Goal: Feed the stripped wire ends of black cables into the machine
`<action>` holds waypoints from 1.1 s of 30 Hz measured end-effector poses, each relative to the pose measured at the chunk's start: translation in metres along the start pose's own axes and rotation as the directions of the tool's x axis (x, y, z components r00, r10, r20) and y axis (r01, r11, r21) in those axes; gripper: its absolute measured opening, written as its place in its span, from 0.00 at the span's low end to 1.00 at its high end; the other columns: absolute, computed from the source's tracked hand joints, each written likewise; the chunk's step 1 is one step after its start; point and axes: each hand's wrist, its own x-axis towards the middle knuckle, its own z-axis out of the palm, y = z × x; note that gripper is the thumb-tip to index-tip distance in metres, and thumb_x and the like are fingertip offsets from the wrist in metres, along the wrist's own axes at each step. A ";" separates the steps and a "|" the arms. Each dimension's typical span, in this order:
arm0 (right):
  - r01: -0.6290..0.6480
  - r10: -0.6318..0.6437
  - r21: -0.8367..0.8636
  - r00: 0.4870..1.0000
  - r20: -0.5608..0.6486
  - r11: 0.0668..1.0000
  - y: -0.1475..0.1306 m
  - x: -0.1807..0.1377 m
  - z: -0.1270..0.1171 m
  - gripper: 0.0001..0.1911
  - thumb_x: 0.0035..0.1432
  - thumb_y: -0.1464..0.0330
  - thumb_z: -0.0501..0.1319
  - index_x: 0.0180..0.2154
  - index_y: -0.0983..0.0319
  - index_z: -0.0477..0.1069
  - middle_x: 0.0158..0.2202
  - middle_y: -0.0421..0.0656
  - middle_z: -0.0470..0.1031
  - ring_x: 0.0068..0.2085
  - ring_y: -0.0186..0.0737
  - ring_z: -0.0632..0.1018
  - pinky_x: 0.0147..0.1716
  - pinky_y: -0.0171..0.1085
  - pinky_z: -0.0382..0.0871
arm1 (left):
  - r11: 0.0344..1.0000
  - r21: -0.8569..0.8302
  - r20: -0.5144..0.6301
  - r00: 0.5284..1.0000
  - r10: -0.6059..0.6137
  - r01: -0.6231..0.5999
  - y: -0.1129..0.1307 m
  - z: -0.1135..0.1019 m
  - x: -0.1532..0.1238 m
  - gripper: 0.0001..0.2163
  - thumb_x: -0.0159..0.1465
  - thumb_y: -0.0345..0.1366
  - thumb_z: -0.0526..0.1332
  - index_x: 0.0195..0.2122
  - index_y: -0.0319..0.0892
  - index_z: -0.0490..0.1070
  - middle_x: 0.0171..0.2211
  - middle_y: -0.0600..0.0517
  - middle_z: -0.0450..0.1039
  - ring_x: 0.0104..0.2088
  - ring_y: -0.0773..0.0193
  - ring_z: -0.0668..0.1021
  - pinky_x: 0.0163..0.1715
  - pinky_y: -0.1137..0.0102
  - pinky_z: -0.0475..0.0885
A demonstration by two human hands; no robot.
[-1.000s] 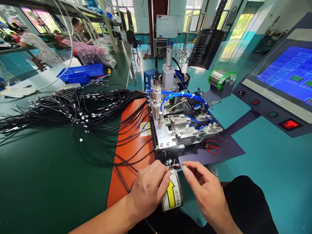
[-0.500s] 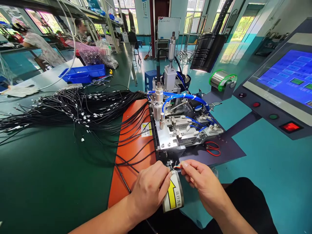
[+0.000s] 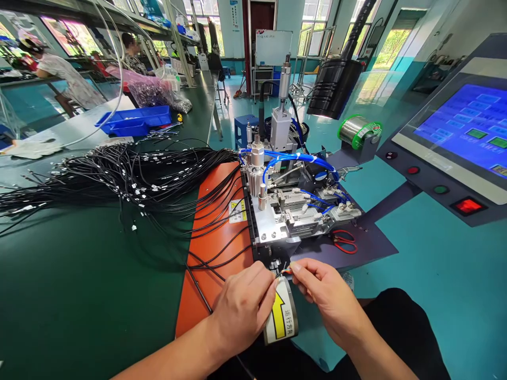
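Note:
My left hand is closed on the end of a black cable, resting by a round metal part with a yellow arrow label. Thin coloured wires come out of the cable end. Thumb and fingertips of my right hand pinch these wires, just right of the left hand. Both hands are at the near end of a benchtop machine with metal cylinders and blue air tubes. The wires' far tips are hidden in my right fingers.
Many black cables lie bundled across the green bench and orange plate. Red-handled scissors lie right of the machine. A solder wire spool, a lamp and a touchscreen panel stand beyond. Two people sit far left.
My right hand has shifted slightly left, towards the left hand, still pinching the wires. The machine's tall rear cylinder has moved a little to the right. My left hand stays nearly still.

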 end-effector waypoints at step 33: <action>0.135 -0.147 -0.169 0.987 -0.064 0.976 0.013 0.025 0.003 0.19 0.61 0.53 0.61 0.31 0.63 0.74 0.29 0.40 0.72 0.31 0.37 0.69 0.32 0.34 0.63 | 0.992 -0.109 0.036 0.997 -0.063 0.066 -0.009 -0.012 0.001 0.13 0.70 0.28 0.52 0.53 0.43 0.70 0.38 0.47 0.70 0.38 0.60 0.73 0.38 0.67 0.72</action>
